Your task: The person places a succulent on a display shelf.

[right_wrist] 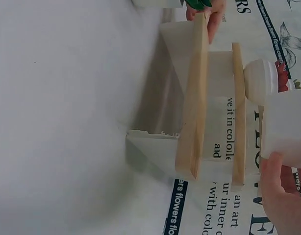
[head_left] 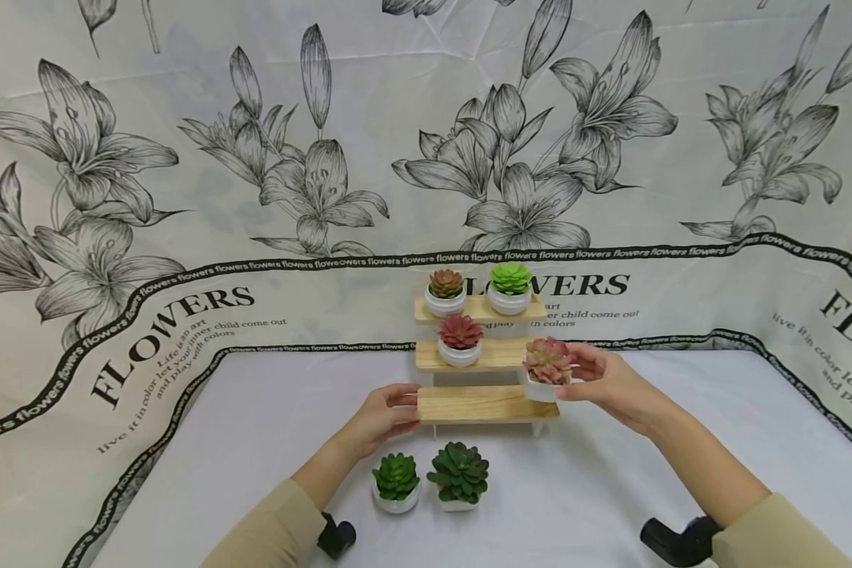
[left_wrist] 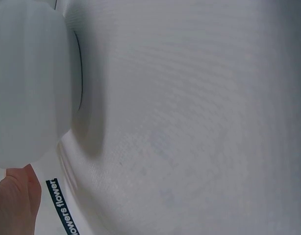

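Note:
My right hand (head_left: 603, 386) holds a pink succulent (head_left: 548, 361) in a white square pot (right_wrist: 288, 127), just above the right end of a three-tier wooden shelf stand (head_left: 486, 404). My left hand (head_left: 379, 418) grips the left end of the stand's lowest board. A red succulent (head_left: 460, 335) in a round white pot sits on the middle board. On the top board are a brown succulent (head_left: 446, 288) at left and a bright green one (head_left: 510, 288) at right. In the left wrist view, a white pot (left_wrist: 30, 83) blocks much of the left side.
Two dark green succulents, one in a round pot (head_left: 396, 481) and one in a square pot (head_left: 458, 477), stand on the white tablecloth (head_left: 270, 426) in front of the stand. A flower-printed cloth (head_left: 355, 197) hangs behind. Black devices (head_left: 681, 540) are at both wrists.

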A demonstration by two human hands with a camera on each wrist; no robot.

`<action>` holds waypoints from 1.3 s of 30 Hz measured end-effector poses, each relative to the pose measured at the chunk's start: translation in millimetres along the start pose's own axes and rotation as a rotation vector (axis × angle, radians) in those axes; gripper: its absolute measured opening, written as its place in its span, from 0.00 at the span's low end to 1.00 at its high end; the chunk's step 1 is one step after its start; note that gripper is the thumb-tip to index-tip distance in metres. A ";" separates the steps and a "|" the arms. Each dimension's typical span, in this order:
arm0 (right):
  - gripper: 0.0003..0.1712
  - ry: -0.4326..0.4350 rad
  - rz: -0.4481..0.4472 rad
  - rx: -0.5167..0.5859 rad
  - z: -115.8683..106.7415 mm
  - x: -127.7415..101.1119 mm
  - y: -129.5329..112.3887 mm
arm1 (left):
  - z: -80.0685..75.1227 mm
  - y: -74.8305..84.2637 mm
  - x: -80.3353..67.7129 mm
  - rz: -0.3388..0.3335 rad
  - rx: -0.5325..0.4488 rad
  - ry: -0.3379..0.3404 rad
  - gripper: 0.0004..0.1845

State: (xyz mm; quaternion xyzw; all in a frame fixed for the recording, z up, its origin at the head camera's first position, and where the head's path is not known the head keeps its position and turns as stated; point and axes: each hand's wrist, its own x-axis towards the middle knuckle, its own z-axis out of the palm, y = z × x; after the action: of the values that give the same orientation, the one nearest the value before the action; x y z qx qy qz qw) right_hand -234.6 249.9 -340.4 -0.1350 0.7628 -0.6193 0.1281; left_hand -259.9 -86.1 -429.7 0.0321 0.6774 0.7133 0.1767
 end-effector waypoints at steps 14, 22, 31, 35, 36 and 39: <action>0.46 0.056 0.021 -0.014 -5.5 26.6 -11.2 | -0.1 0.2 0.1 -0.006 -0.007 0.002 0.27; 0.47 0.072 0.048 -0.009 -5.9 38.9 -11.5 | -0.3 0.8 0.0 -0.006 -0.008 0.002 0.26; 0.44 0.060 0.031 0.025 -1.5 49.5 -9.0 | -0.8 -0.8 1.7 -0.006 -0.006 0.003 0.26; 0.43 0.064 0.030 0.032 0.3 52.1 -8.0 | -0.9 -1.0 2.2 -0.010 -0.004 0.006 0.27; 0.43 0.065 0.031 0.033 0.6 52.9 -7.6 | -0.9 -1.0 2.2 -0.011 -0.004 0.006 0.27; 0.43 0.062 0.033 0.042 1.4 55.0 -6.7 | -1.1 -1.0 1.9 -0.011 -0.002 0.007 0.27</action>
State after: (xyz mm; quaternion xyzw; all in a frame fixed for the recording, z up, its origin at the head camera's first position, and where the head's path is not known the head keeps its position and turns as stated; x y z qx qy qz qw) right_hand -285.0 227.2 -335.6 -0.1003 0.7553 -0.6369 0.1175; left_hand -261.8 -86.5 -431.2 0.0256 0.6775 0.7132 0.1781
